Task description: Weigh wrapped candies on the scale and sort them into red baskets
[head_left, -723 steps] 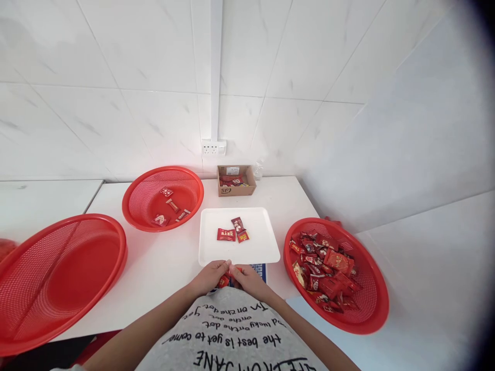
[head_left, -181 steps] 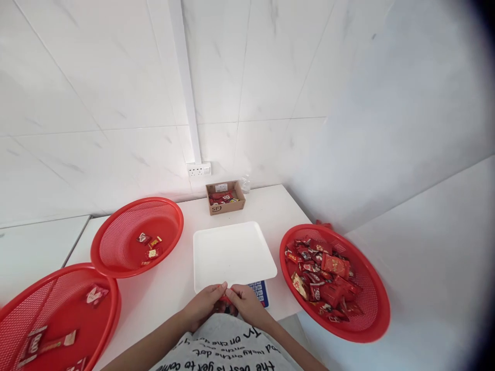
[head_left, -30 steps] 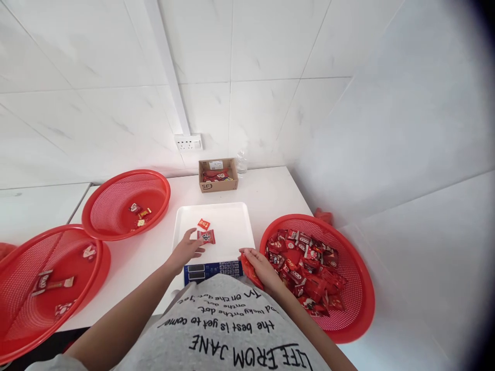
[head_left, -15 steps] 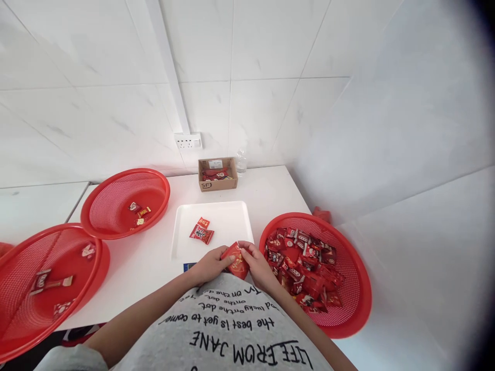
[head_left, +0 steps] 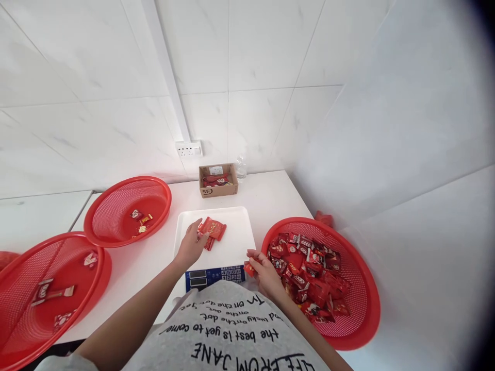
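My left hand (head_left: pixel 190 246) is over the left part of the white weighing pan (head_left: pixel 232 252), fingers apart. Its fingertips are at the edge of a flat red packet (head_left: pixel 215 228), which partly covers smaller red wrapped snacks (head_left: pixel 209 244). Whether the fingers still touch the packet is hard to make out. Close to the pan's front right corner, my right hand (head_left: pixel 266 273) pinches a small red packet (head_left: pixel 249 269). Below the pan shows the blue keypad panel (head_left: pixel 216 275) of the scale.
To the right stands a red mesh basket (head_left: pixel 365 309) heaped with red wrapped snacks (head_left: pixel 309 273). Two red baskets on the left, one farther back (head_left: pixel 102 214) and one nearer (head_left: pixel 102 278), hold several loose pieces. A cardboard box (head_left: pixel 219 191) of packets sits near the wall.
The flat red packet has gone from my hands onto the pan, over the snacks there. My left hand has moved forward and left; my right hand has drawn slightly right with a small packet.
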The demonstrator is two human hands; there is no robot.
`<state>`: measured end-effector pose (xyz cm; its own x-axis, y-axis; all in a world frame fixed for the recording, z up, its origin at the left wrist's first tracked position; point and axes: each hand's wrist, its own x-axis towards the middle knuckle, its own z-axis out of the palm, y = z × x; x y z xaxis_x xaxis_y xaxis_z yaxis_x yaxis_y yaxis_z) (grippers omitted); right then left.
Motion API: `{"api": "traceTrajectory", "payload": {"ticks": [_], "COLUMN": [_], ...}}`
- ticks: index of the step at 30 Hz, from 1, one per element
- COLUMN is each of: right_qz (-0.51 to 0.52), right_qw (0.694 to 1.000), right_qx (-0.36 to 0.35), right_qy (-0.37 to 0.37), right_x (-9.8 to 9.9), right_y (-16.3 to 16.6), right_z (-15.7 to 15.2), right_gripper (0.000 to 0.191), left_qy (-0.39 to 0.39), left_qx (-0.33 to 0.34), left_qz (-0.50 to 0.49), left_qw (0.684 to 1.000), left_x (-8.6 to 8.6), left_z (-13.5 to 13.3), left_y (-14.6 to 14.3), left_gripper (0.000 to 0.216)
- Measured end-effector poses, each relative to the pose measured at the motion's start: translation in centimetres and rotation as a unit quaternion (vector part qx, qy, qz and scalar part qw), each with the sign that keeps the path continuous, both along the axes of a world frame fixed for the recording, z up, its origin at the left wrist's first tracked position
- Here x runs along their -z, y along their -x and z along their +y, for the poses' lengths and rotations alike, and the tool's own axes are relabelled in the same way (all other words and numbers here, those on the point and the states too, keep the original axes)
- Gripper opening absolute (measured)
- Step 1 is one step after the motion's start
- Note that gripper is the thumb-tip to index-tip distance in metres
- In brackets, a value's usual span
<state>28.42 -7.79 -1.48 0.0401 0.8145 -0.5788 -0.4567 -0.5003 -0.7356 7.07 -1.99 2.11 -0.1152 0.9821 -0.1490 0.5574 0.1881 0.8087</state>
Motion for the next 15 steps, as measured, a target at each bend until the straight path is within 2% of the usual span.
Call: {"api": "traceTrajectory", "payload": {"ticks": [2, 5, 8, 12, 15], "right_qz": [0.003, 0.014, 0.013, 0.01, 0.008], "right_qw": [1.0, 0.999, 0.998, 0.995, 0.992], "right_qx": [-0.021, -0.044, -0.062, -0.097, -0.122], "right_qy": [-0.001, -0.011, -0.022, -0.023, -0.034], "right_x": [0.0, -0.2, -0.2, 0.4, 1.2], "right_y": [0.1, 0.3, 0.3, 0.3, 0.2], "right_z": [0.0, 0.0, 0.1, 0.0, -0.1], "right_gripper": [0.037, 0.039, 0.041, 0.042, 0.041], "left_qy": [-0.015, -0.02, -0.042, 0.008, 0.039], "left_qx": [0.031, 0.132, 0.223, 0.238, 0.24], "left_qz": [0.047, 0.102, 0.194, 0.306, 0.337], "left_qw": [0.998, 0.986, 0.954, 0.922, 0.909], "left_x": [0.4, 1.1, 1.8, 2.8, 3.5], "left_z": [-0.5, -1.5, -2.0, -1.5, -0.5], "left_y": [0.1, -0.2, -0.6, -0.8, -0.8], "left_gripper": [0.042, 0.03, 0.037, 0.058, 0.063]}}
